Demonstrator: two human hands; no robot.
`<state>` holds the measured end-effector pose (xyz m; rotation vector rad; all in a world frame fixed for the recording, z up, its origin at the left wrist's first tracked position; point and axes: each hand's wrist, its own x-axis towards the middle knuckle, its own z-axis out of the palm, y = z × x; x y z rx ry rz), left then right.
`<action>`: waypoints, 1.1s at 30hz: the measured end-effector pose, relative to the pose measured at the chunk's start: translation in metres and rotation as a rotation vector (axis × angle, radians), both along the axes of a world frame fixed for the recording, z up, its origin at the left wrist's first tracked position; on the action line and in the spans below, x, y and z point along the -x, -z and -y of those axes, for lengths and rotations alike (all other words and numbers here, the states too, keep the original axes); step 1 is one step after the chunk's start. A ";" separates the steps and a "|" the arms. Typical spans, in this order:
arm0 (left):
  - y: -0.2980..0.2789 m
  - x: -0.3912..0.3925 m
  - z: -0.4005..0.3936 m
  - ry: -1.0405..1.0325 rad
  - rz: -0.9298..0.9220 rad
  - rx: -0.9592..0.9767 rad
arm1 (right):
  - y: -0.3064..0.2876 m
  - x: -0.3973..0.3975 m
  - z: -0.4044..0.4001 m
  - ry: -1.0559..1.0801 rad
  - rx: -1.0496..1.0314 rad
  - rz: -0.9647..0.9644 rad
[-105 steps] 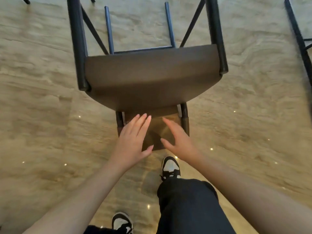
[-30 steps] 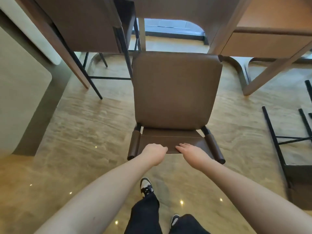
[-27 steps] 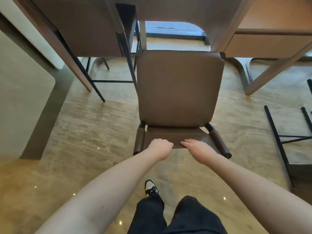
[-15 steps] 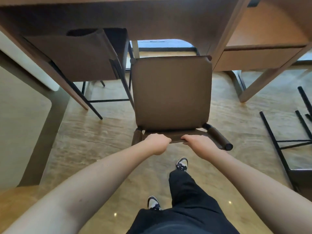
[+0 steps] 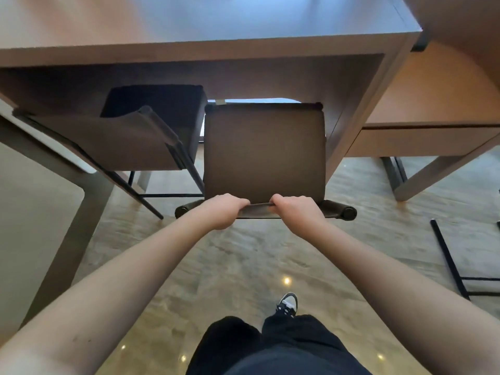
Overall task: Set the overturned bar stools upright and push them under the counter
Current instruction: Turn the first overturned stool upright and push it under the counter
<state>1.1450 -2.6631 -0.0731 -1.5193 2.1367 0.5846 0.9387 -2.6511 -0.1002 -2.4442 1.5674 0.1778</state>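
Gripping stool backrest [image 5: 261, 210], arms outstretched, both hands

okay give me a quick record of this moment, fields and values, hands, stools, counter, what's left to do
left hand: shut on backrest of the stool
right hand: shut on same backrest
stool: upright, seat mostly under the counter, backrest sticking out
second stool: upright, under counter, left of the held one
third stool: only black legs visible at right, lying on floor
left to do: probably a last push, then the stool on the floor
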 end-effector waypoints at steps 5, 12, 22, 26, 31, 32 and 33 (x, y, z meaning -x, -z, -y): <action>-0.006 -0.003 0.052 -0.080 -0.061 0.150 | -0.014 -0.004 0.071 -0.030 0.059 0.028; 0.006 -0.014 0.125 -0.013 -0.078 0.324 | -0.026 -0.007 0.141 0.010 0.069 0.032; 0.014 -0.019 0.191 0.030 -0.064 0.380 | -0.032 -0.012 0.197 0.059 0.041 0.055; 0.014 -0.020 0.208 0.039 -0.047 0.384 | -0.032 -0.013 0.214 0.058 0.047 0.031; 0.009 -0.021 0.224 0.058 -0.050 0.405 | -0.025 -0.014 0.234 0.041 0.086 0.039; 0.007 -0.020 0.227 0.060 -0.058 0.396 | -0.024 -0.014 0.239 0.046 0.083 0.047; 0.006 -0.021 0.229 0.062 -0.061 0.386 | -0.022 -0.014 0.243 0.048 0.080 0.051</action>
